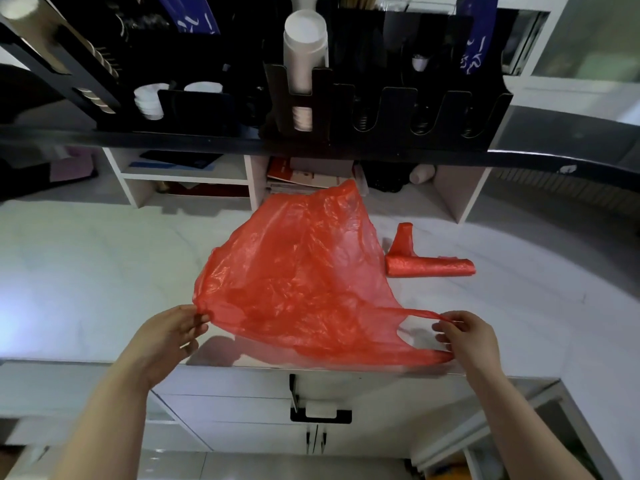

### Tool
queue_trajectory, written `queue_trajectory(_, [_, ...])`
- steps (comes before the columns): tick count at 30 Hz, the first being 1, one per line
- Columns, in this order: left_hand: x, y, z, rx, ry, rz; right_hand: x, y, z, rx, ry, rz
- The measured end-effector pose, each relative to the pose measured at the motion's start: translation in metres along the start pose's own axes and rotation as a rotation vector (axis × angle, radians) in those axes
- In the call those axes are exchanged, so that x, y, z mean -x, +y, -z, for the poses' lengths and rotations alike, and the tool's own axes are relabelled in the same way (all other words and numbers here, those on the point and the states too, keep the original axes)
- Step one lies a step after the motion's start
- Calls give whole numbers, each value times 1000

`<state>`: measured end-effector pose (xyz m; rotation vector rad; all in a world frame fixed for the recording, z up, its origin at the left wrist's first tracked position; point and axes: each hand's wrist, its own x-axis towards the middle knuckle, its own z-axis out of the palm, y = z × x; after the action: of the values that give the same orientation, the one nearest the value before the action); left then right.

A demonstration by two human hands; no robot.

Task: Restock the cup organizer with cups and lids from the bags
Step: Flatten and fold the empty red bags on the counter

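I hold a thin red plastic bag [301,282] stretched out at mid-frame above the white counter [86,271]. My left hand [173,332], at lower left, pinches one crumpled edge of it between thumb and fingers. My right hand [467,337], at lower right, pinches a handle strap in its fingertips; the second strap runs to the same hand, though I cannot tell whether it is gripped. The bag looks limp and flat (nothing shows through it). Just right of it, a rolled-up red bag [429,266] lies on the counter. Across the top of the frame stands the black cup organizer [381,109], with a stack of white cups [304,53] in one slot at top centre and white lids [149,100] at upper left.
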<state>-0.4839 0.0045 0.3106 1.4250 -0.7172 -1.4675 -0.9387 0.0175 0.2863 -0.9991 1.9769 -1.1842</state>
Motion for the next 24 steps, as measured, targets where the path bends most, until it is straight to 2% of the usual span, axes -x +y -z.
queue_trajectory(4, [-6, -14, 5, -69, 170, -30, -1, 0, 5, -308, 55, -183])
queue_trajectory(9, [-11, -13, 1, -47, 334, -30, 1, 3, 4, -475, 75, -367])
queue_trajectory(14, [-5, -25, 3, -201, 302, -130, 6, 2, -1, -673, 136, -391])
queue_trajectory(17, [1, -27, 1, -43, 293, -122, 7, 0, -4, -785, 49, -428])
queue_trajectory(18, [2, -27, 1, -30, 300, -157, 7, 0, -4, -789, 26, -431])
queue_trajectory(24, [10, -26, -4, -343, 422, -531, 10, -1, -8, -810, 16, -425])
